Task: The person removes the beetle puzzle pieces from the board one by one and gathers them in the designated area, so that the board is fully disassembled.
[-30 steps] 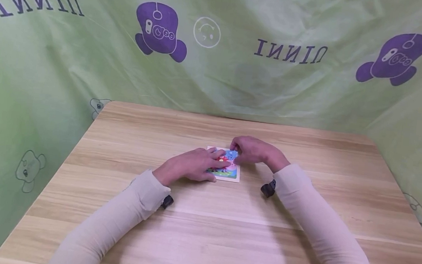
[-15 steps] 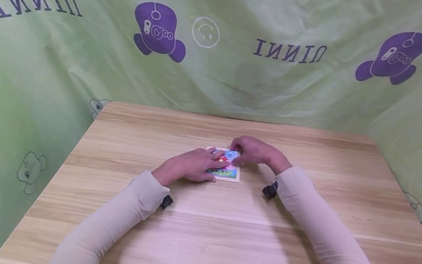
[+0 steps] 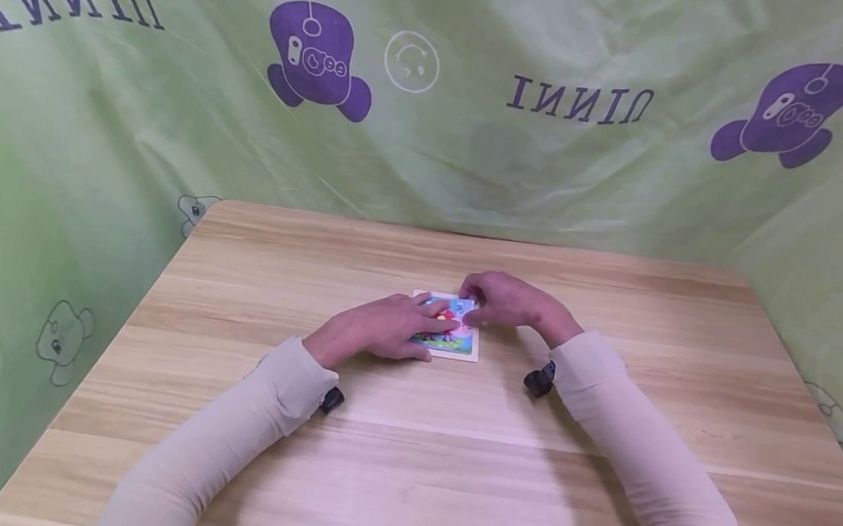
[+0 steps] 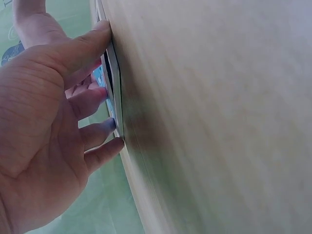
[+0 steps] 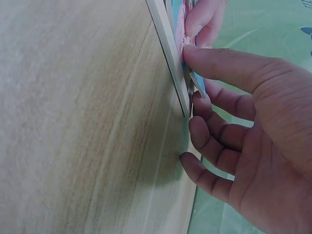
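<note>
A small cartoon jigsaw puzzle [image 3: 448, 343] in a pale tray lies flat on the table. My left hand [image 3: 393, 327] rests across its left part, fingers spread and fairly straight on the picture. In the left wrist view, the thumb of that left hand [image 4: 44, 107] touches the near edge of the tray [image 4: 117, 83]. At the far right corner, my right hand [image 3: 504, 299] pinches a puzzle piece [image 5: 198, 85] between thumb and forefinger. This piece tilts up from the tray [image 5: 168, 53] in the right wrist view; most of its face is hidden by the fingers.
The wooden table [image 3: 403, 479] extends around the puzzle on all sides. Behind and beside it hangs a green curtain [image 3: 460, 166] with purple prints. Small black cameras [image 3: 539, 379] sit at both cuffs.
Both hands stay almost where they were. The right fingers shift only slightly at the puzzle's far right corner.
</note>
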`<state>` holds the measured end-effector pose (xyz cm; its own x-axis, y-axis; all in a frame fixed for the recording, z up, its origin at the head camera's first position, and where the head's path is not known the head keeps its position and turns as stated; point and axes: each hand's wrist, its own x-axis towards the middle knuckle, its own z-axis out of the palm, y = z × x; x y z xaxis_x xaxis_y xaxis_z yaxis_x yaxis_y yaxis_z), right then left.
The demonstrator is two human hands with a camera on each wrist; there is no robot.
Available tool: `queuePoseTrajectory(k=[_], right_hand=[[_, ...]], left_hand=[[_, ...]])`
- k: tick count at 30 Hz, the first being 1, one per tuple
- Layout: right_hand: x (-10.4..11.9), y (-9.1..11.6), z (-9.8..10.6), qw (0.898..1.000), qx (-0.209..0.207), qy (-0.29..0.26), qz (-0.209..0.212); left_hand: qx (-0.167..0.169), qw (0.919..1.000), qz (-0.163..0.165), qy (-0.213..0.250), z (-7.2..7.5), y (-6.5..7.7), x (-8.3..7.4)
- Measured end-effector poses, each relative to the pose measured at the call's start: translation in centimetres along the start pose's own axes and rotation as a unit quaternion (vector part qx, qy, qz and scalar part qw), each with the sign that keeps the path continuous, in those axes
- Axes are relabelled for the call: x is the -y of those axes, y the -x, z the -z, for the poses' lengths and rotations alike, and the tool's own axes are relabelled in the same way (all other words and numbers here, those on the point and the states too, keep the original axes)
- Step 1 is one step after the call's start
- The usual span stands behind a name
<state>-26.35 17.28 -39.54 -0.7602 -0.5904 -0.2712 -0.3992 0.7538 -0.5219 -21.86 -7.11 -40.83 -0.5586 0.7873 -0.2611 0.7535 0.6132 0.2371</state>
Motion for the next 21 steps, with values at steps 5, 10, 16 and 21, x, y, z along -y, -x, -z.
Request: queuePoseTrajectory(k=[5, 10, 16, 21], right_hand=[[0.0, 0.02, -0.09, 1.0, -0.001, 0.0, 0.006], [0.08, 0.05, -0.08, 1.0, -0.001, -0.001, 0.006], [-0.02, -0.13, -0.14, 1.0, -0.005, -0.002, 0.012], [0.08, -0.07, -0.2, 1.0, -0.005, -0.007, 0.014]], left_hand=[[-0.002, 1.0, 0.0, 0.002, -0.09, -0.08, 0.02], [-0.001, 1.0, 0.0, 0.001, 0.1, -0.09, -0.01], [0.001, 1.0, 0.0, -0.008, 0.34, -0.13, -0.1], [0.003, 0.9999, -0.007, -0.012, 0.44, -0.21, -0.18]])
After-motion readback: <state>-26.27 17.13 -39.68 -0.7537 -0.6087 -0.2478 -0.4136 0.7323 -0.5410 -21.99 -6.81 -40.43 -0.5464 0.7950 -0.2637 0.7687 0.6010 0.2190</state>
